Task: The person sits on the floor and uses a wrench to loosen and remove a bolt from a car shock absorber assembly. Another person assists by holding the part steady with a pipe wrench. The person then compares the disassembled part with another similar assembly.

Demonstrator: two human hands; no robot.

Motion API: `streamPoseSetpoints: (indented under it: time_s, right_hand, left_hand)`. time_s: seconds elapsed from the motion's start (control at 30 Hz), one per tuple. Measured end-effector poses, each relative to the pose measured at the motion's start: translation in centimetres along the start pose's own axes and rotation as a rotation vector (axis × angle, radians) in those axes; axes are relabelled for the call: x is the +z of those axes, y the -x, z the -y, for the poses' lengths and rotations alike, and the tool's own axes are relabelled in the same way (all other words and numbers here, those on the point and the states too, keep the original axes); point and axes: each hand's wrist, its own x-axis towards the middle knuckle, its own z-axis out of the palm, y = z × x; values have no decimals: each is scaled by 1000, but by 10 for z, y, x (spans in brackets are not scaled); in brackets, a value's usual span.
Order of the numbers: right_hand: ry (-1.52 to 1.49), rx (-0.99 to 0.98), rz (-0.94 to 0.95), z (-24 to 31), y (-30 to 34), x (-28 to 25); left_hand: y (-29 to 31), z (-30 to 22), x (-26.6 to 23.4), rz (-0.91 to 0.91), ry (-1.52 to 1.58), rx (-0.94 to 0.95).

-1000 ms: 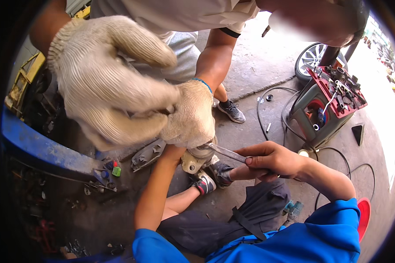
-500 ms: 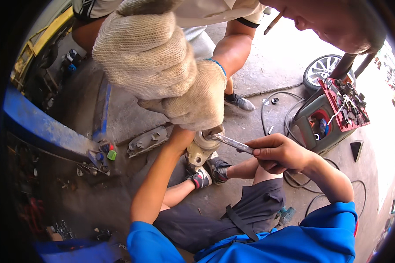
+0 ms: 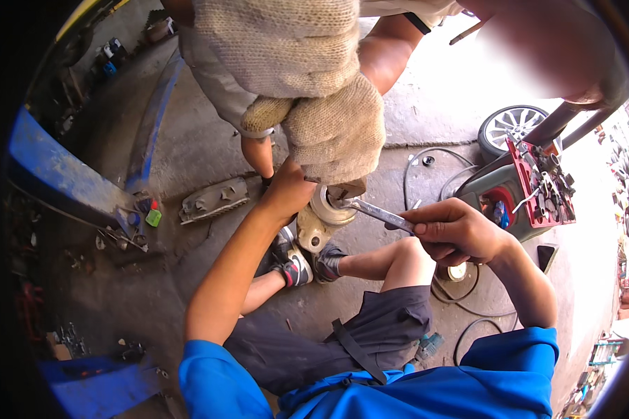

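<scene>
My right hand (image 3: 461,232) is closed around a steel wrench (image 3: 381,214). The wrench's far end rests at the top of a round, ring-shaped metal part (image 3: 332,211) with a holed lug (image 3: 314,236) below. My left hand (image 3: 290,187) is curled against the part's left side; its fingertips are hidden, so what it grips does not show. Just above, a co-worker's knitted gloves (image 3: 335,129) are stacked as fists, one over the other. A squarish brown metal end (image 3: 348,188) sticks out under the lower glove, touching the part's top; the rest of it is covered.
A tool case with a red tray of tools (image 3: 538,185) stands at the right, near a car wheel (image 3: 514,129). Black hose (image 3: 407,183) curls over the floor. At the left are a blue steel arm (image 3: 73,171) and a flat metal piece (image 3: 214,200). The co-worker leans in close.
The co-worker's gloved fists have shifted right and up, baring more of the brown metal end. The whole view has turned slightly. My hands keep their places, wrench still at the part.
</scene>
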Motion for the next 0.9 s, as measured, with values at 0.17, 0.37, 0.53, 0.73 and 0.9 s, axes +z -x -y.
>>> streamPoseSetpoints:
  time_s: [0.17,0.37,0.53,0.73,0.9]
  right_hand:
    - [53,32,-58,-6,10,11]
    - [20,-1,-56,-18,12,20]
    - [37,0,-33,-18,8,3]
    - [-75,-46,8,-26,12,27]
    - [-79,-117,17,-32,11,36]
  left_hand:
    - [6,-2,15,-109,104,12]
    - [17,-5,20,-244,219,-56]
    - [27,7,33,-312,287,-118]
    - [32,4,31,-365,329,-125]
    - [33,4,31,-403,359,-130]
